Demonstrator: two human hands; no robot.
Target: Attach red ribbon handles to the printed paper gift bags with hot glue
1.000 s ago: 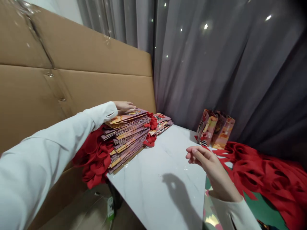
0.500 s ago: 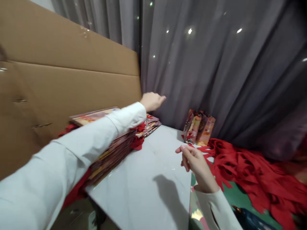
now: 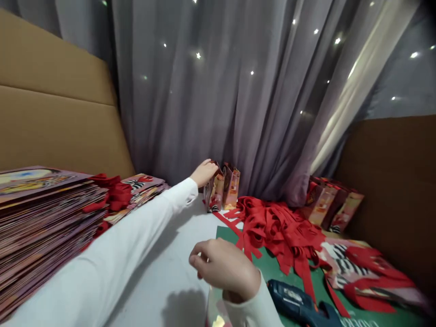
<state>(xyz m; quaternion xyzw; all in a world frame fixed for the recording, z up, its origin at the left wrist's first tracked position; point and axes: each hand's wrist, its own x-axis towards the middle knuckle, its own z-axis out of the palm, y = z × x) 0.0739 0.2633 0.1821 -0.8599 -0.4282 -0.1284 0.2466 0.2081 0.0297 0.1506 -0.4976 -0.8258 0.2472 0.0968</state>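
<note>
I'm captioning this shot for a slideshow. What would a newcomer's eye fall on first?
The heap of red ribbons sprawled across the green mat right of centre stands out most. Next comes the tall stack of flat printed bags at the left edge, and the left hand touching the small standing bags by the grey curtain.

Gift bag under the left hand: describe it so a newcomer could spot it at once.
Start at the grey curtain behind the white table. At its foot, left of the heap of red ribbon strips, two small red-printed paper gift bags stand upright side by side. The one meant is the left bag, touched on top by the left hand; the right bag stands untouched.
</note>
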